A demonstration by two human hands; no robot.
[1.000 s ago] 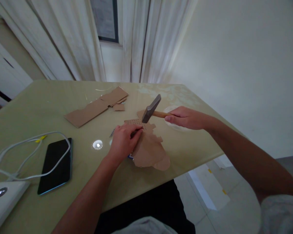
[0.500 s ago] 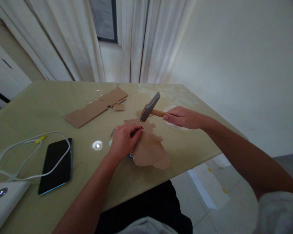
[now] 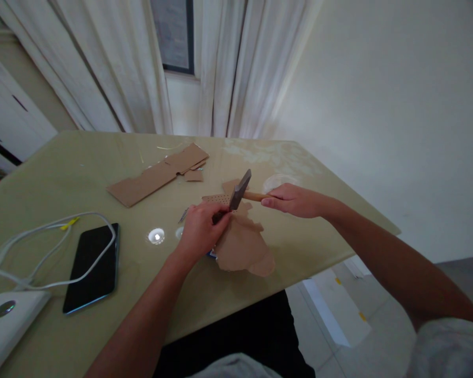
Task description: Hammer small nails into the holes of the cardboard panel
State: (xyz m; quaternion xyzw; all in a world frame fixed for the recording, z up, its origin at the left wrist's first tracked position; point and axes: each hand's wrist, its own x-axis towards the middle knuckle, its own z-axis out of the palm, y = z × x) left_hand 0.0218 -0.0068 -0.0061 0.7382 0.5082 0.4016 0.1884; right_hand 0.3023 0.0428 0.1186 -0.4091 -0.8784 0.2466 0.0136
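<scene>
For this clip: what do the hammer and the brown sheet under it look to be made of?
Hammer, gripped by the right hand: dull grey head, seemingly metal; the handle is light tan, probably wood. Brown sheet, steadied by the left hand: matte, ragged-edged, likely cardboard, with rows of small holes at its far end. The table under it looks glossy, reflecting lights.

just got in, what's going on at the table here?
A person sits at a table. The right hand grips a hammer by its wooden handle, head down close to a perforated cardboard piece. The left hand pinches something small under the hammer head; too small to identify. A phone, white cable and another cardboard strip lie to the left.
</scene>
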